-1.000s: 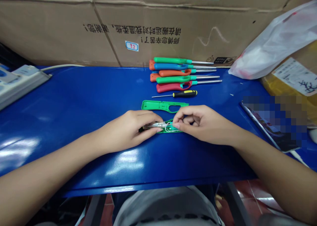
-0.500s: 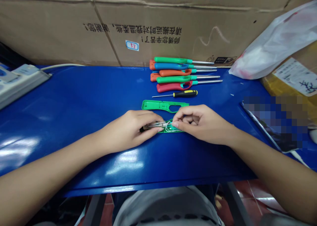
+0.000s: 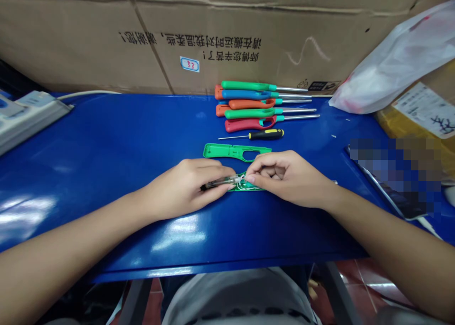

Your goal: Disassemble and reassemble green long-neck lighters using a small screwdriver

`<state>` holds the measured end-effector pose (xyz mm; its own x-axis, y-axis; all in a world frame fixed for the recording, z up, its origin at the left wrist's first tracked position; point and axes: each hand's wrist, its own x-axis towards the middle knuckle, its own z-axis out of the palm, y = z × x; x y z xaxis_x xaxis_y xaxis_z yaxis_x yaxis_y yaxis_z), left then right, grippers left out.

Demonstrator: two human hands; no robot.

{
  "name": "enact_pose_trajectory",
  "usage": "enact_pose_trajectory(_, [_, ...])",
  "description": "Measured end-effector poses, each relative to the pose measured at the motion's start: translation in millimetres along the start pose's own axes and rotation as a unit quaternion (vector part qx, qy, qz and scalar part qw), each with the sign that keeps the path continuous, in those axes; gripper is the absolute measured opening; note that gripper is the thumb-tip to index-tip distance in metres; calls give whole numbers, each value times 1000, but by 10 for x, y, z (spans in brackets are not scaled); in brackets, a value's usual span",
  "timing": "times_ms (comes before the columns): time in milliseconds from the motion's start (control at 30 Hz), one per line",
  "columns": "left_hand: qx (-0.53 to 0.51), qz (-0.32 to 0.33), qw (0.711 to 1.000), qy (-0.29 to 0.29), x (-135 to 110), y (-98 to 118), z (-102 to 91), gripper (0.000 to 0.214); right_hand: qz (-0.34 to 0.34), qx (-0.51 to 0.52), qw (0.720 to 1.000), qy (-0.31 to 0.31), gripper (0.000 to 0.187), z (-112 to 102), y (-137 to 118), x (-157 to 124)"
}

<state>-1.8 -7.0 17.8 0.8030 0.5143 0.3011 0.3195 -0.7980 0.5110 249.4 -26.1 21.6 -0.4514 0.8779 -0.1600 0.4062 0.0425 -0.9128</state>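
Note:
My left hand [image 3: 185,185] is closed around a clear tube-like part [image 3: 222,181] that lies in an opened green plastic shell [image 3: 249,186] on the blue table [image 3: 117,149]. From the right, my right hand [image 3: 287,175] pinches at the white wires where the tube meets the shell. The shell's other green half [image 3: 235,151] lies just behind my hands. A small black and yellow screwdriver [image 3: 261,135] rests behind that.
Several long lighters [image 3: 256,106] with green, blue, orange and red handles are stacked at the back by a cardboard box [image 3: 213,35]. A white power strip [image 3: 24,118] sits far left. A white plastic bag [image 3: 394,64] and a blurred flat item [image 3: 391,182] are right.
My hands have hardly moved. The clear tube's left end has tilted slightly downward under my left fingers.

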Motion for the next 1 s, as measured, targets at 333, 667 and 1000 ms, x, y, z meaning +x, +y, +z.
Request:
enact_pose_trajectory(333, [10, 24, 1000, 10, -13, -30, 25, 22, 2, 9, 1000, 5, 20, 21, 16, 12])
enact_pose_trajectory(667, [19, 31, 999, 24, -5, -36, 43, 22, 22, 46, 999, 8, 21, 34, 15, 25])
enact_pose_trajectory(1000, [31, 44, 998, 31, 2, -25, 62, 21, 30, 59, 998, 4, 20, 43, -2, 35])
